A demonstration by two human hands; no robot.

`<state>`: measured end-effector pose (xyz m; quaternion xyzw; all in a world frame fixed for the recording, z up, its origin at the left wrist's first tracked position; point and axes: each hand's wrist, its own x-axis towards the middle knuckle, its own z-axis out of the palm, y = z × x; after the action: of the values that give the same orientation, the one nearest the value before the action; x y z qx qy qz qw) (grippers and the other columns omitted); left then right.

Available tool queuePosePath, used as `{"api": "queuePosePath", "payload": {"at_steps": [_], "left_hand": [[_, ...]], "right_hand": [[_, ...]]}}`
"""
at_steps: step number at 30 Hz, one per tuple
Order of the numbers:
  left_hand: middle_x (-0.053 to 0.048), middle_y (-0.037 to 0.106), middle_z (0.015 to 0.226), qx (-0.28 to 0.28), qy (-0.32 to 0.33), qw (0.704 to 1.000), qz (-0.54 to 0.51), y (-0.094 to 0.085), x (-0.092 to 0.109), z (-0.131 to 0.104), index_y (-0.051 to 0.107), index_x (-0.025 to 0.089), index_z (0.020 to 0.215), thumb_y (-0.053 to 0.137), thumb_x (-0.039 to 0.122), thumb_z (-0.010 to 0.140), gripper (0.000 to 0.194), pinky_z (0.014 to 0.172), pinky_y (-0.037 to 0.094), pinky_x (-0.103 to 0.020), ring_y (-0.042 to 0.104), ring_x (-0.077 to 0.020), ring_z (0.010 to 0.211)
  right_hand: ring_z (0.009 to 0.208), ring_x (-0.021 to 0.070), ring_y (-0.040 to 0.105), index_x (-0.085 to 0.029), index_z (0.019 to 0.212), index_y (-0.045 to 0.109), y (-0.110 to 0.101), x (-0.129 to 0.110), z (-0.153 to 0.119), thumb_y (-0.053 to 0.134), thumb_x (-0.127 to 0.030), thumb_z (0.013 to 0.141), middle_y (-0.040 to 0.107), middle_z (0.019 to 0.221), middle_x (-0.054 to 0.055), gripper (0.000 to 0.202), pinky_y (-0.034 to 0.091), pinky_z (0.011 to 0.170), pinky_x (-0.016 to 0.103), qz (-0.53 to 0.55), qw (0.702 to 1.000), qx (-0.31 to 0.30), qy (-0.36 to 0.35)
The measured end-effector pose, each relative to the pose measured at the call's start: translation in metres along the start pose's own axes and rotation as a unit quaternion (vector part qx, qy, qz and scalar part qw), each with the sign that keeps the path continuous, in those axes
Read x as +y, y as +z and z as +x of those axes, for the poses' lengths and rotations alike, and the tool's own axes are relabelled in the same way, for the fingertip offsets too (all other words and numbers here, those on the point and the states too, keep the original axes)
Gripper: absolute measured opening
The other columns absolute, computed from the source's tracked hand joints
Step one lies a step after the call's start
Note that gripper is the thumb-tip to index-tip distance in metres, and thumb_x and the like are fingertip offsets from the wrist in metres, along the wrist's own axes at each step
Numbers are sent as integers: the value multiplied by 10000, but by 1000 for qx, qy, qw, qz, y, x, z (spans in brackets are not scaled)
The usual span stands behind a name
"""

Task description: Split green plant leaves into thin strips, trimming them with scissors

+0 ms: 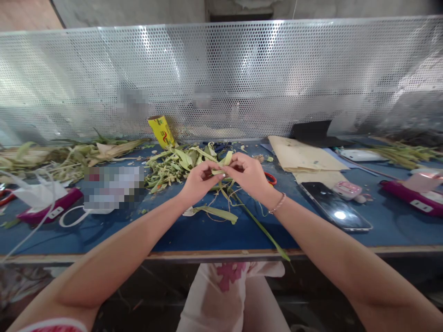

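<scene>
Both hands meet over the middle of the blue table. My left hand (201, 180) is closed, with its thumb and fingers pinching a pale green leaf strip (227, 159). The same strip is pinched by my right hand (245, 173), whose fingertips nearly touch those of the left. Behind and to the left of the hands lies a pile of dried green leaves and buds (169, 168). Below them are thin stems and a loose leaf (219, 213). A long green stalk (263, 228) reaches toward the front edge. Red-handled scissors (270, 179) lie partly hidden behind my right hand.
A yellow roll (161, 131) stands by the perforated metal screen (221, 69). On the right are brown paper (304, 157), a black phone (334, 205) and a pink case (347, 189). Leaves, a purple tissue holder (51, 210) and a white cable occupy the left.
</scene>
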<state>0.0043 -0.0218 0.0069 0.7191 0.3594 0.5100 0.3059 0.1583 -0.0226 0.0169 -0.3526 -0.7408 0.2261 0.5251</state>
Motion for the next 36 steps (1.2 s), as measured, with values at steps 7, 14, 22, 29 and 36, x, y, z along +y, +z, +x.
{"api": "queuePosePath", "payload": {"at_steps": [7,14,22,29,36], "left_hand": [[16,550,632,28,-16,999,28,-2,-3,3,550,164,716,585,284,703,126,553,403,-216,508,-83,572],[6,585,625,68,-73,991,-85,-5,-10,7,548,159,700,600,332,690,181,657,453,-258,563,-106,627],[25,568,606,42,-97,980,-171,-4,-9,7,499,163,646,618,340,682,217,706,472,-283,579,-105,644],[31,566,579,4,-114,988,-102,-3,-10,5,499,161,648,604,312,678,187,661,459,-260,585,-102,614],[39,504,533,-62,-76,995,10,-1,-5,2,511,153,620,597,244,630,126,537,426,-227,515,-91,528]], "right_hand": [[634,122,593,-200,795,477,1,2,2,531,-347,760,581,667,-16,160,492,612,273,127,989,-26,73],[609,136,610,-206,1034,495,4,10,8,378,-323,868,606,651,19,235,523,649,334,236,927,-83,279],[743,115,605,-175,784,591,7,18,13,450,-152,794,618,777,27,143,504,756,306,181,966,-20,183],[675,123,597,-192,895,538,0,17,9,524,-174,745,596,724,5,151,490,679,298,85,996,35,14],[781,141,576,-190,757,573,-2,9,4,562,-161,747,629,786,22,33,453,758,301,-60,988,-8,-144]]}}
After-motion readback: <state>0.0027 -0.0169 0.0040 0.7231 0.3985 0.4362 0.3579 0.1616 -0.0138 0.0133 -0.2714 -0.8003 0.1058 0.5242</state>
